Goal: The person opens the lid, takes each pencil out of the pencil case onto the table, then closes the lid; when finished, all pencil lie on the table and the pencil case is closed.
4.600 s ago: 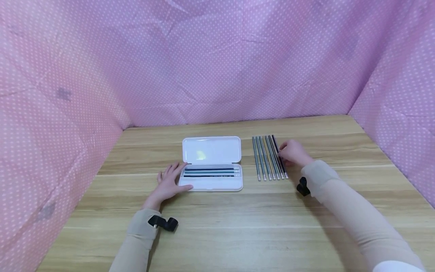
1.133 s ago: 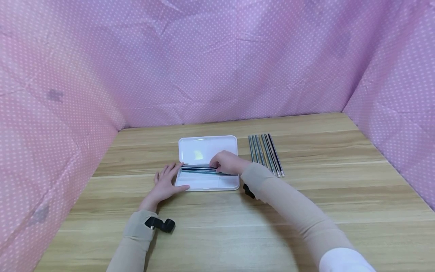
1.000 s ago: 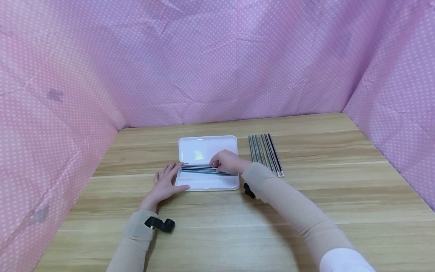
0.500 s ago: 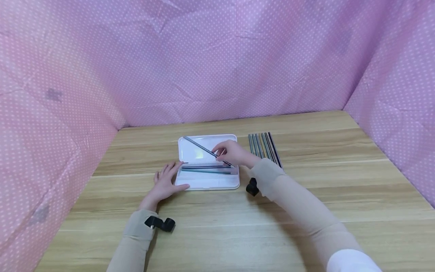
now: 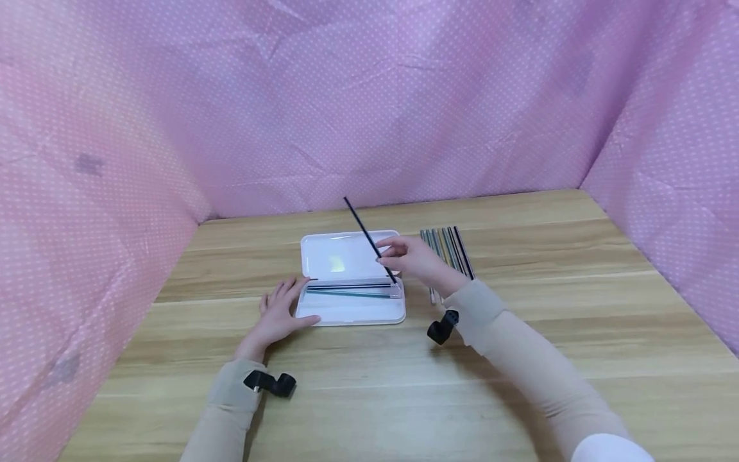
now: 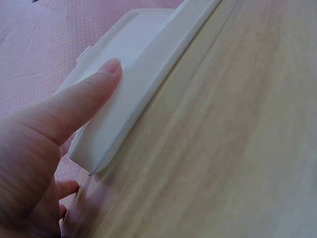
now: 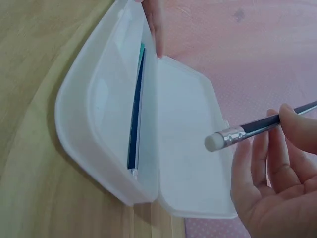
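Dark pencil [image 5: 366, 232] tilts above the open white case [image 5: 346, 314], pinched between fingers of the right hand [image 5: 416, 258]. At least 2 pencils [image 5: 348, 286] already lie inside; a row of pencils [image 5: 452, 248] lies outside on the tabletop [image 5: 358, 391], partly hidden behind that hand. The left hand [image 5: 281, 316], fingers spread wide, rests at the case's left end. Dotted pink cloth [image 5: 346, 128] hangs beyond.

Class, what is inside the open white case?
A dark pencil and a teal pencil lie inside the white case. What lies directly beneath them, or under the left hand, is covered.
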The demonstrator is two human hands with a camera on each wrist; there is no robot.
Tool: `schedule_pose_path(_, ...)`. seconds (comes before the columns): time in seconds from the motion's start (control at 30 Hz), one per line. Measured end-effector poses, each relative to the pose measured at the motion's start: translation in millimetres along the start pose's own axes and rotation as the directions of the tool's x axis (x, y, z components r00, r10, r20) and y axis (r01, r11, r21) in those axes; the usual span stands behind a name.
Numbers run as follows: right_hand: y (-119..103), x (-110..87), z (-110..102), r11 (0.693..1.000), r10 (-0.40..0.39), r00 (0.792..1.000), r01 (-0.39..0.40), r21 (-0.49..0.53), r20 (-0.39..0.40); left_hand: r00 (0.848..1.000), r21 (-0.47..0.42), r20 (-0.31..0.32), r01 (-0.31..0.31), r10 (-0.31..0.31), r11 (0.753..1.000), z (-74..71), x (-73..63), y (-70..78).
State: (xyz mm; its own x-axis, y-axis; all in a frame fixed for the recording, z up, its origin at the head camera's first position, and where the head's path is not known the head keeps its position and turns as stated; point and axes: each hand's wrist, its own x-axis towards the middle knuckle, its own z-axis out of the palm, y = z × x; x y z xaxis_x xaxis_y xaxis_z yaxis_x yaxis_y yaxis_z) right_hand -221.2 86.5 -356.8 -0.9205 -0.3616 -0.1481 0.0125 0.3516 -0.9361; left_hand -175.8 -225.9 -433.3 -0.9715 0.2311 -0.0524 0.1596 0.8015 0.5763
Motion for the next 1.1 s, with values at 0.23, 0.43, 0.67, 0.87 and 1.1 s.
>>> schedule_pose_path(0.23,2.6,-9.8,-25.4,0.998,0.036,0.999,-0.035,0.06,-0.027,1.0,0.006,-0.005,-0.013,0.013,1.0,-2.6,1.8,2.3)
schedule_pose_path(0.43,17.1,-14.1,-49.3,0.998,0.063,0.996,-0.061,0.035,-0.067,1.0,0.004,-0.008,-0.019,0.019,1.0,-3.4,1.1,2.5)
schedule_pose_path(0.67,38.1,-23.8,-78.0,0.994,0.102,0.993,-0.1,0.038,-0.051,1.0,0.001,-0.002,-0.011,0.011,1.0,-2.0,-1.3,1.8)
schedule_pose_path(0.87,54.3,-32.7,-101.9,0.991,0.127,0.992,-0.126,0.054,-0.022,1.0,-0.006,-0.002,-0.009,0.009,1.0,-1.4,-1.6,1.3)
schedule_pose_path(1.1,70.4,-36.8,-124.1,0.983,0.182,0.983,-0.182,-0.004,-0.028,1.0,-0.007,0.003,-0.011,0.011,1.0,-2.8,-1.5,1.1)
